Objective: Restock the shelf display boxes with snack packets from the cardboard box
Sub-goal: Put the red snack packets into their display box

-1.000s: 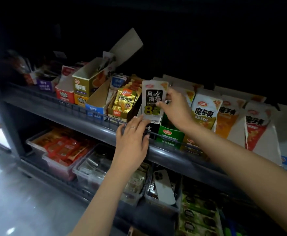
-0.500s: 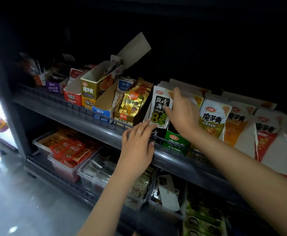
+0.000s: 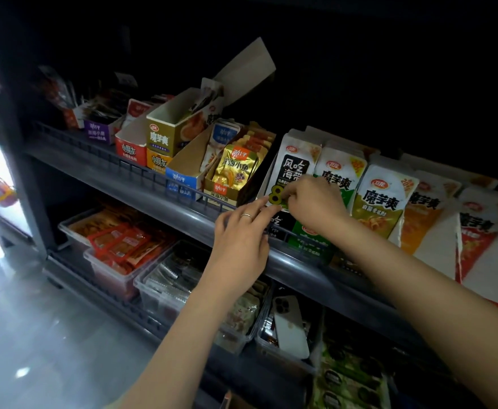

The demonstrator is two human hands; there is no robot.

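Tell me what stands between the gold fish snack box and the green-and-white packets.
Head view: the black-and-white packets, the front one pinched by the right hand.
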